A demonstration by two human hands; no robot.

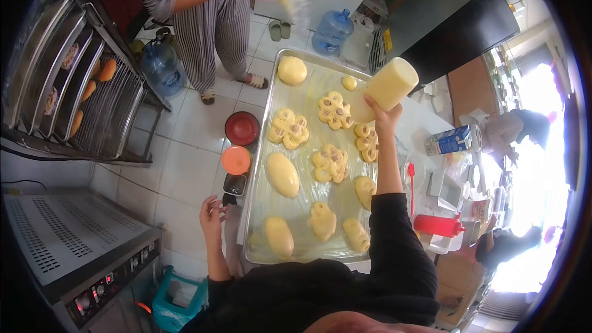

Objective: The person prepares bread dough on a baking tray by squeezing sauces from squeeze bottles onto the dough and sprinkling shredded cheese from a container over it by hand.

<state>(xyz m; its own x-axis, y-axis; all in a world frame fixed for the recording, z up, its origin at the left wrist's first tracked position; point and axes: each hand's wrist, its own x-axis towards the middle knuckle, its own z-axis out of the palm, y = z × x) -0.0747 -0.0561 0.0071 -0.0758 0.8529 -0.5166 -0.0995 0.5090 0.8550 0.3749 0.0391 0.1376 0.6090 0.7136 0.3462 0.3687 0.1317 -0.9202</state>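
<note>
My right hand (383, 114) is wrapped round a pale yellow squeeze bottle (394, 80), tilted with its base up over the far right part of a large metal baking tray (250, 234). On the greased tray lie glossy dough pieces: flower-shaped buns (288, 129) with brownish filling showing, smooth oval ones (282, 175), and a round one (291, 71) in the far left corner. The bottle's tip cannot be made out clearly. My left hand (213, 209) hangs left of the tray with its fingers loosely apart, holding nothing, near a small dark container (234, 184).
Beside the tray stand a red bowl (242, 128) and an orange bowl (236, 160). At right are a red squeeze bottle (438, 226) and a blue-white carton (453, 140). An oven (80, 240) and tray rack (117, 111) stand left. Another person (209, 31) stands beyond, holding something blurred.
</note>
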